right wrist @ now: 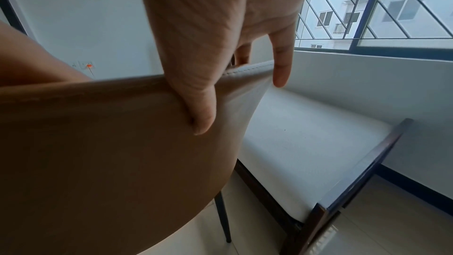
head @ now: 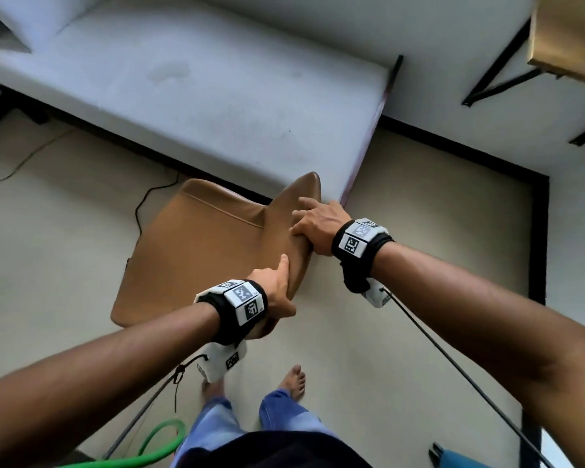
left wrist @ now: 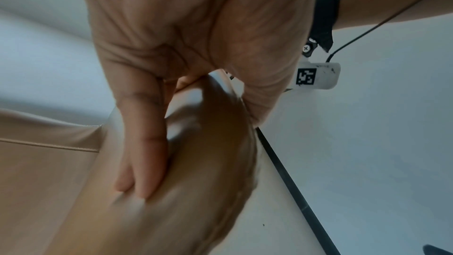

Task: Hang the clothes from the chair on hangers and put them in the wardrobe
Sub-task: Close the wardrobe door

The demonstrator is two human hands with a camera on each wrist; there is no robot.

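A tan leather chair (head: pixel 196 248) stands on the pale floor, and no clothes show on its seat or back. Both of my hands grip its curved backrest (head: pixel 294 211). My left hand (head: pixel 277 288) holds the near end, thumb pressed on the inner face and fingers wrapped behind, out of sight. In the left wrist view the left hand (left wrist: pixel 147 123) squeezes the padded backrest (left wrist: pixel 196 181). My right hand (head: pixel 313 224) clasps the far end. In the right wrist view the right hand (right wrist: pixel 201 84) has its thumb on the backrest (right wrist: pixel 110 152) and its fingers hooked over the stitched top edge.
A white cushioned bench (head: pixel 200 89) with a dark frame runs right behind the chair, under a barred window (right wrist: pixel 392 7). A wooden table (head: pixel 568 38) on black legs stands at the top right. A black cable (head: pixel 149 197) and a green hose (head: pixel 159 444) lie on the floor.
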